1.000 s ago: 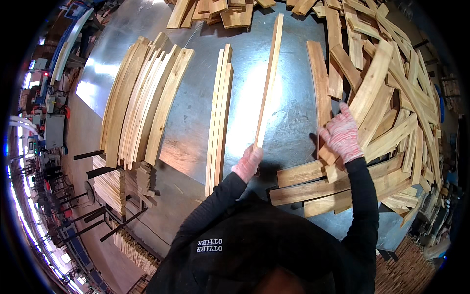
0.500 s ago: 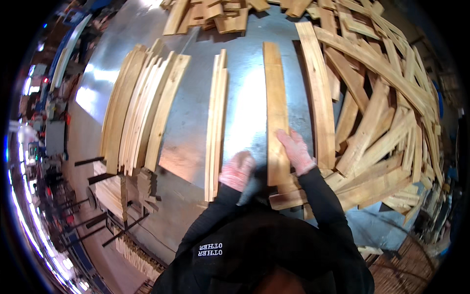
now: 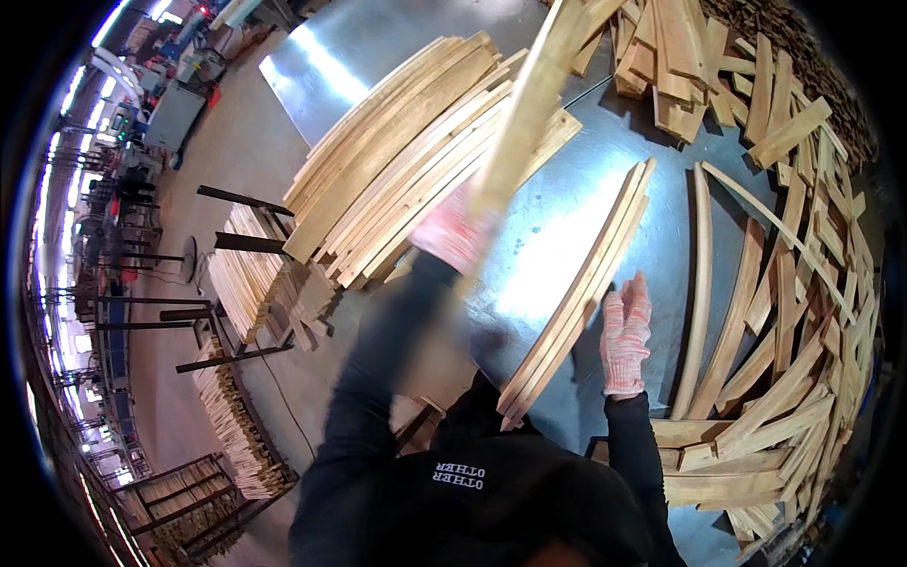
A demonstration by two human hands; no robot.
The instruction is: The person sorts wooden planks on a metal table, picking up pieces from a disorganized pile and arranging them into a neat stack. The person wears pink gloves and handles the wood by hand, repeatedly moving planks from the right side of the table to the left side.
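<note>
1. Left hand (image 3: 452,231), gloved and blurred, clamped on a long wooden slat (image 3: 529,104); slat raised above the metal table (image 3: 567,236) and slanting up and away from the hand toward the far edge.
2. Right hand (image 3: 625,331), in a pink-and-white knit glove, open with fingers spread; resting flat near the table surface, holding nothing.
3. Hands well apart, with a narrow stack of slats (image 3: 576,293) lying on edge between them, just left of the right hand.
4. Wide stack of slats (image 3: 416,161) beyond and beside the left hand, laid side by side in a slanted row on the table.
5. Loose heap of slats (image 3: 794,359) to the right of the right hand, curving round the table's far side; one single curved slat (image 3: 701,283) set apart, just right of that hand.
6. No bins or boxes in view; slats held only in open piles. Further bundles on dark metal racks (image 3: 246,283) left of the left hand, down at floor level.
7. Table surface bare, shiny sheet metal, with bright glare between the two stacks.
8. Room: a large workshop, grey concrete floor (image 3: 217,142), machines and more racks far off to the left.
</note>
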